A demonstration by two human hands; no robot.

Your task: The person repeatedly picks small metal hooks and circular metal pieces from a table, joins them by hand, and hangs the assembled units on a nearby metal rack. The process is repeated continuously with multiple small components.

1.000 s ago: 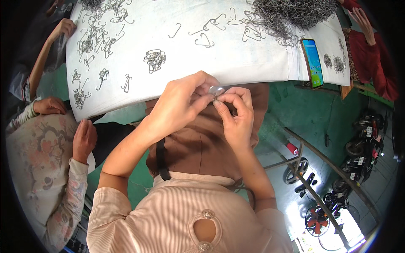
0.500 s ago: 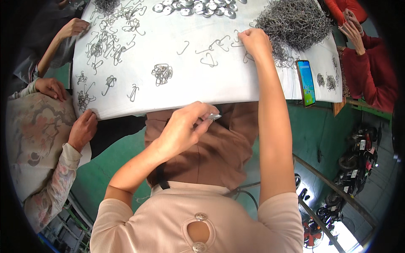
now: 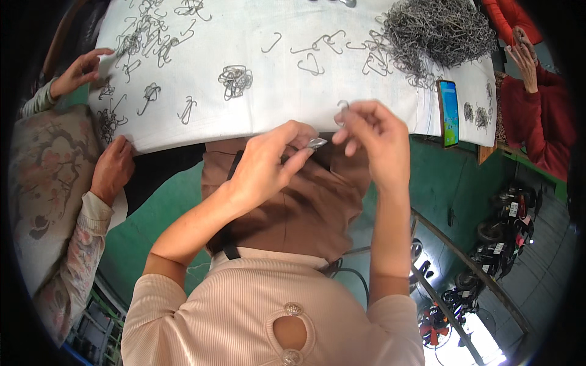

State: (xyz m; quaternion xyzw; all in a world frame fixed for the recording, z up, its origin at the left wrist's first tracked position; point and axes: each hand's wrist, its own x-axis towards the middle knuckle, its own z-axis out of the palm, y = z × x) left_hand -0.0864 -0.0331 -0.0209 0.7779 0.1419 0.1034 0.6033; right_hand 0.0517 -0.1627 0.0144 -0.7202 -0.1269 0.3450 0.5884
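Observation:
Over my lap, just off the table's near edge, my left hand (image 3: 262, 160) pinches a small shiny metal piece (image 3: 316, 143) between thumb and fingers. Close by on its right, my right hand (image 3: 381, 140), slightly blurred, grips a bent wire hook (image 3: 343, 105) whose curved end sticks up from the fingertips. The two hands are apart. On the white-covered table (image 3: 274, 113) beyond them lie a few loose wire hooks (image 3: 329, 41) and a small tangled bunch of hooks (image 3: 235, 82).
A big heap of wire hooks (image 3: 439, 33) fills the far right, with a phone (image 3: 450, 113) nearer the edge. Scattered hooks (image 3: 149, 36) lie at left, beside a co-worker's hands (image 3: 115, 169). Another person's hands (image 3: 523, 61) are at right. Motorbikes (image 3: 500, 235) stand beyond.
My right hand has come back from beside the heap to near my left hand, bringing a wire hook. The view has shifted, leaving most of the far silver pieces outside it.

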